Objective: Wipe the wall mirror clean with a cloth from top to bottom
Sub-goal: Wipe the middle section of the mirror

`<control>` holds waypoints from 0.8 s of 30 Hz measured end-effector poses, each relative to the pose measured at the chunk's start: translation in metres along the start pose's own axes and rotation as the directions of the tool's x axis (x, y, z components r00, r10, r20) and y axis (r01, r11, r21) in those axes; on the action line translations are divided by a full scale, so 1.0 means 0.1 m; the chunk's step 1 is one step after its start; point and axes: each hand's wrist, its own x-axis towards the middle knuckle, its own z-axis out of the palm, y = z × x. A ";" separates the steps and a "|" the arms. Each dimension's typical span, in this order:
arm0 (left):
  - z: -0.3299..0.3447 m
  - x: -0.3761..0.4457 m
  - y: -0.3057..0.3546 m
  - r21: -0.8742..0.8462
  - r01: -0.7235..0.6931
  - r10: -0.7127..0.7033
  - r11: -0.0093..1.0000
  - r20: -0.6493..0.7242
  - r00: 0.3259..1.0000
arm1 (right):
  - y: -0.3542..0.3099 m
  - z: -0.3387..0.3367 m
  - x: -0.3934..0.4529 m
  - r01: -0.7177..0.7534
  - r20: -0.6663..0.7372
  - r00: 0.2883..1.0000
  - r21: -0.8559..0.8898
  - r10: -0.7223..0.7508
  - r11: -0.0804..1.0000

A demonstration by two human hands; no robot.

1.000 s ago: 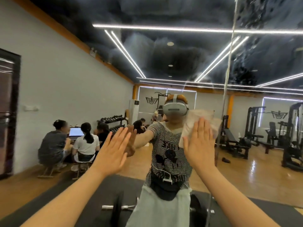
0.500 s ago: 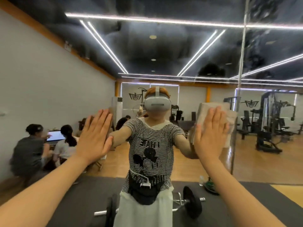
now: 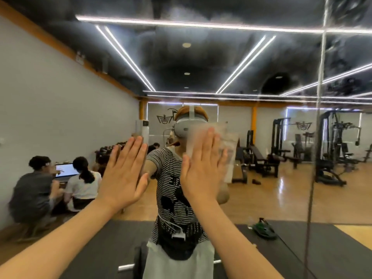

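Right hand (image 3: 201, 168) flat, pressing cloth (image 3: 227, 150) on mirror (image 3: 281, 198) mid-height, left of seam (image 3: 320, 97) | left hand (image 3: 124, 176) flat, bare, beside cloth | lower glass likely unwiped; upper unclear

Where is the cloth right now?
In the head view, the cloth is right of centre, flat on the mirror under the right hand, left of the vertical seam.

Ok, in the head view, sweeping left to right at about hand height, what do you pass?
People seated at a laptop (reflected) → left hand, flat against the mirror → right hand, flat on the cloth → reflected weight bench → vertical mirror seam → reflected cable machine.
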 end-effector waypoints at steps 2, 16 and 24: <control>-0.02 0.01 0.00 0.002 0.004 -0.004 1.000 0.008 1.000 | 0.03 -0.01 0.01 0.017 0.005 1.000 -0.013 -0.017 1.000; -0.08 0.03 0.01 -0.051 0.027 -0.025 0.998 0.044 0.999 | 1.64 -0.41 0.14 -0.027 0.110 0.993 -0.034 0.031 0.999; -0.05 0.01 0.01 -0.060 0.017 -0.018 0.998 -0.009 1.000 | 1.12 -0.26 0.15 -0.297 -0.011 0.954 0.081 0.299 0.951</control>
